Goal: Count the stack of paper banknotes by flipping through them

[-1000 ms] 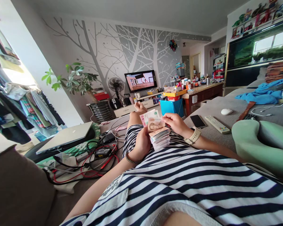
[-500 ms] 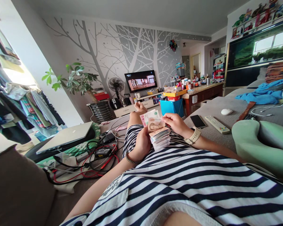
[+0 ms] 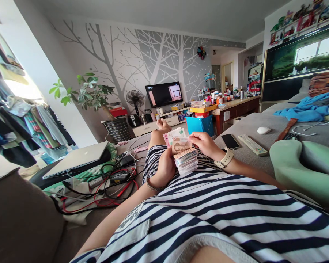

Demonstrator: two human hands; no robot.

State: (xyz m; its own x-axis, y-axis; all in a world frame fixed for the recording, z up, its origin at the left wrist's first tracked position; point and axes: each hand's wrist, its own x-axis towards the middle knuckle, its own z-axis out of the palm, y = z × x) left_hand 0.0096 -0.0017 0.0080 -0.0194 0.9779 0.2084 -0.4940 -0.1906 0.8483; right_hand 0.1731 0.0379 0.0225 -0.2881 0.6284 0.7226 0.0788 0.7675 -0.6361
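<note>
With the hands at the centre of the clock, the grey fabric sofa (image 3: 249,126) reaches furthest, spreading out to 3 o'clock. A navy-and-white striped fabric garment (image 3: 197,208) covers the body from 4 round to 7 o'clock. The brown wooden table (image 3: 242,109), crowded with jars and boxes, stands at 2 o'clock, and the black flat television (image 3: 164,94) between 11 and 12. A pale green U-shaped neck pillow (image 3: 293,171) lies at 3 o'clock, a closed silver laptop (image 3: 76,157) at 9.

The left hand (image 3: 164,166) comes up from 7 o'clock, nearly closed around the left edge of a thick wad of layered pale paper (image 3: 186,162), its thumb in front and its other fingers mostly hidden. The right hand (image 3: 205,143) comes in from 4 o'clock, fingers curled, thumb and forefinger pinching the upper right corner of a brown paper banknote with a portrait (image 3: 181,146). That note overlaps the top of the wad; a green paper banknote (image 3: 177,133) and a pink paper banknote (image 3: 166,139) fan out behind it, towards 11 o'clock.

Near 3 o'clock, on the sofa, lie a long cream plastic remote (image 3: 252,145), a black rectangular phone (image 3: 230,141) and a white oval mouse (image 3: 263,130).
</note>
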